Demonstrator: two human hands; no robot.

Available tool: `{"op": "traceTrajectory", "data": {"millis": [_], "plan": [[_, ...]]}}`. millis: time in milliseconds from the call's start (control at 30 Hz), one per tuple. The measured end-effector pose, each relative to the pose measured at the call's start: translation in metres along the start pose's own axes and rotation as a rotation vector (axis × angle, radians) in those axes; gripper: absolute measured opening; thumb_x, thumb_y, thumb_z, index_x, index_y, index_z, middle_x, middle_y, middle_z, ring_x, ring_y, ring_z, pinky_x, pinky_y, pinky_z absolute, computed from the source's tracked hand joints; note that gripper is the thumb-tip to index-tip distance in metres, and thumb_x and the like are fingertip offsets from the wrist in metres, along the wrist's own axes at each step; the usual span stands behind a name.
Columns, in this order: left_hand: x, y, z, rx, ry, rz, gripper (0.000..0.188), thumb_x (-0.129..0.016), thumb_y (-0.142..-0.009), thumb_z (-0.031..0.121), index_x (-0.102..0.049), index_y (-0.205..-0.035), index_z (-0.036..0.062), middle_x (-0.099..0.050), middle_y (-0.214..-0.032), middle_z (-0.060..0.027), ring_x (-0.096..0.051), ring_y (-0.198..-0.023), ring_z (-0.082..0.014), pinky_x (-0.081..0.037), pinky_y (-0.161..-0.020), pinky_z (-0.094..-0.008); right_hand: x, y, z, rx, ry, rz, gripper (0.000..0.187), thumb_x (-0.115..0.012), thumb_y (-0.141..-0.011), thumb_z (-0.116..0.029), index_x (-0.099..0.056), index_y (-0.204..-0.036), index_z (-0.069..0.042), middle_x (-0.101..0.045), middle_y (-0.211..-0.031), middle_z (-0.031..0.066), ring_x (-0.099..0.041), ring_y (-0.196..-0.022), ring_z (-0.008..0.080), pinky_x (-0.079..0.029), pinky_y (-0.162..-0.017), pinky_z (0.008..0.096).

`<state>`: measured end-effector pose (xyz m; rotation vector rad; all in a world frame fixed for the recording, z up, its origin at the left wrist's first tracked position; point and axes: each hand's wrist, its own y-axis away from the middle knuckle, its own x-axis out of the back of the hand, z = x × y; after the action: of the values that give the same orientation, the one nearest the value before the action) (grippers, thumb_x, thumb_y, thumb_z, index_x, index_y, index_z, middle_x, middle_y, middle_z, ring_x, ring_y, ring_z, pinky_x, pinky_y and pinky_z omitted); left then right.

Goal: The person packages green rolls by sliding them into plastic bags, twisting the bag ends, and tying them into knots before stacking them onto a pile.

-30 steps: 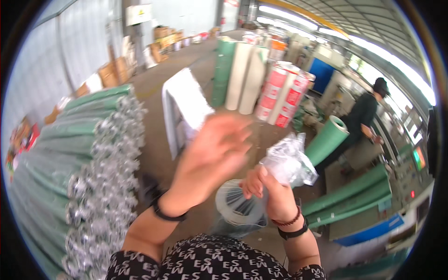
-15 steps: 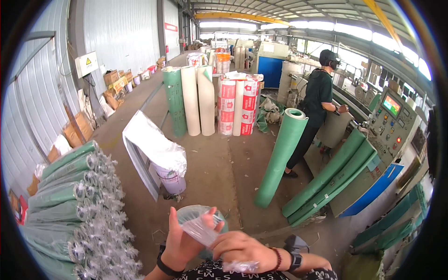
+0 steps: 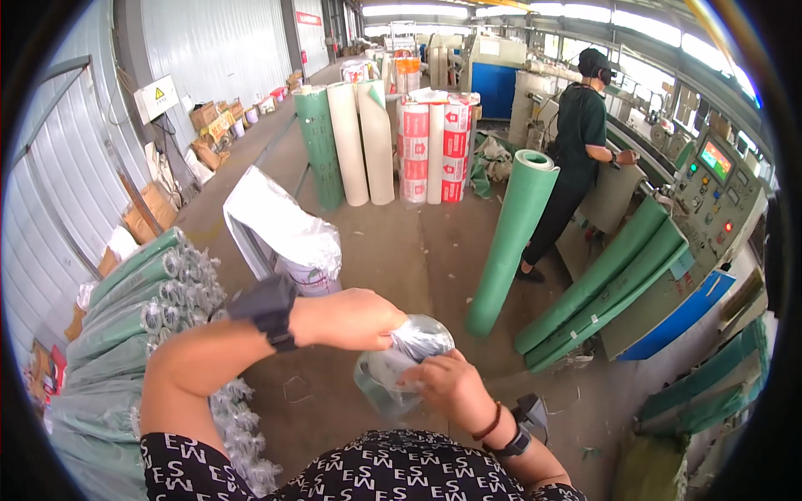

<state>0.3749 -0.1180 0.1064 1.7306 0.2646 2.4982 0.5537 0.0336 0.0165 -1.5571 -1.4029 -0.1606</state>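
Below me stands a roll in a clear plastic sleeve [image 3: 388, 392], seen from above; its greenish body shows faintly through the film. My left hand [image 3: 363, 321] reaches across its far side, closed around the gathered, twisted end of the sleeve, with the fingers partly turned from view. From the right, my right hand [image 3: 455, 388] is bent over the opening, its curled fingers pinching the film close to the roll's top. Creased shiny film [image 3: 422, 336] spreads between the two hands.
On the left lies a stack of green rolls wrapped in plastic [image 3: 117, 351]. A white bucket [image 3: 311, 278] stands ahead under plastic sheeting [image 3: 284, 219]. An upright green roll [image 3: 511, 246] and leaning green rolls [image 3: 597, 280] are at right, near a co-worker [image 3: 576, 142] at a machine with a control panel [image 3: 710, 196].
My left hand has gone from spread fingers under stretched film to a closed grip on its gathered end, its forearm swung across. My right hand has moved up and right.
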Motion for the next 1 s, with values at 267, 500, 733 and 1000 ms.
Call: {"op": "traceTrajectory", "data": {"millis": [267,500,733,1000], "plan": [[-0.080,0.012,0.025,-0.142,-0.305,0.933,0.021,-0.069,-0.073,0.011,-0.060,-0.092,0.0098,-0.056,-0.081,-0.0022,-0.058,-0.076,-0.0187,-0.046,-0.083,-0.0363,0.050,-0.047,0.021,-0.538,-0.694,-0.181,0.018,-0.056,-0.097,-0.016,-0.068,-0.100,-0.002,-0.063,-0.087,-0.0005,-0.052,-0.074,0.0072,-0.045,-0.068,0.0228],[-0.099,0.005,0.015,0.216,0.403,0.979,0.020,-0.070,-0.080,0.007,-0.057,-0.095,0.0042,-0.060,-0.080,-0.0113,-0.061,-0.065,-0.0256,-0.048,-0.058,-0.0341,0.020,-0.061,0.027,-0.534,-0.908,-0.108,0.034,-0.062,-0.094,-0.023,-0.060,-0.119,0.001,-0.062,-0.100,-0.0002,-0.054,-0.092,0.0085,-0.045,-0.084,0.0252],[-0.100,0.002,0.029,0.224,0.528,0.966,0.017,-0.069,-0.079,0.005,-0.057,-0.091,0.0041,-0.063,-0.081,-0.0114,-0.063,-0.068,-0.0268,-0.049,-0.060,-0.0348,0.008,-0.034,0.023,-0.451,-0.617,-0.094,0.055,-0.078,-0.079,-0.013,-0.057,-0.128,-0.002,-0.064,-0.105,0.0018,-0.058,-0.101,0.0131,-0.045,-0.094,0.0299],[-0.095,-0.002,0.025,-0.061,0.184,1.035,0.031,-0.065,-0.074,-0.004,-0.056,-0.101,0.0068,-0.061,-0.090,-0.0082,-0.060,-0.070,-0.0230,-0.049,-0.059,-0.0319,0.007,-0.016,0.027,-0.476,-0.699,0.217,0.014,-0.063,-0.092,-0.011,-0.067,-0.101,-0.002,-0.062,-0.104,0.0018,-0.054,-0.090,0.0099,-0.045,-0.077,0.0244]]}}
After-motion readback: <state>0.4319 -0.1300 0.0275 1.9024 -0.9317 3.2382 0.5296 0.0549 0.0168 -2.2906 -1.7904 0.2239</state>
